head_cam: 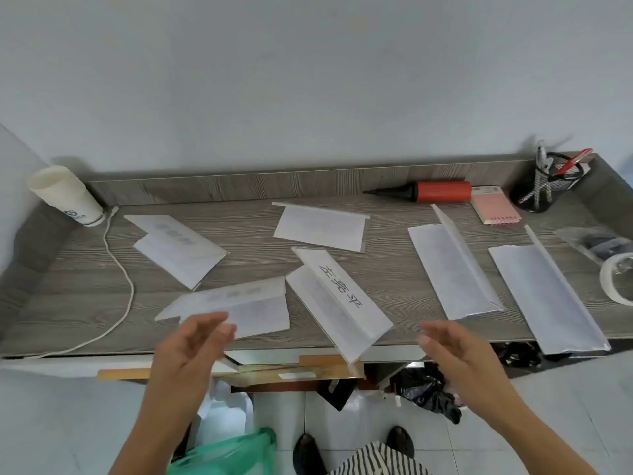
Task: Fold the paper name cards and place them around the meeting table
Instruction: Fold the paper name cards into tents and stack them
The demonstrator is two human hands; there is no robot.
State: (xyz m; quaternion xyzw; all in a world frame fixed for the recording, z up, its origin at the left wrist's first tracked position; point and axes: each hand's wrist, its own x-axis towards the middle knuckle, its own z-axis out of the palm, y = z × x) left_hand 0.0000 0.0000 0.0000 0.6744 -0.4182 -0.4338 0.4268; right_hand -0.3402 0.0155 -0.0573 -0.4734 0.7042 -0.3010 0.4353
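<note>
My left hand (193, 342) and right hand (452, 347) hang wide open and empty, one to each side of the printed name card (340, 298) on the table (394, 269), a card I judge light, floppy and easily creased, best pinched gently along its folded ridge.

We see an office workspace: a grey wood-grain desk (394, 272) set against a plain wall (308, 80). We read the setting from the mesh pen holder (539, 192), pink notepad (493, 207), roll of tape (608, 286), stack of paper cups (65, 195) and folded name cards (337, 296) on it.
</note>
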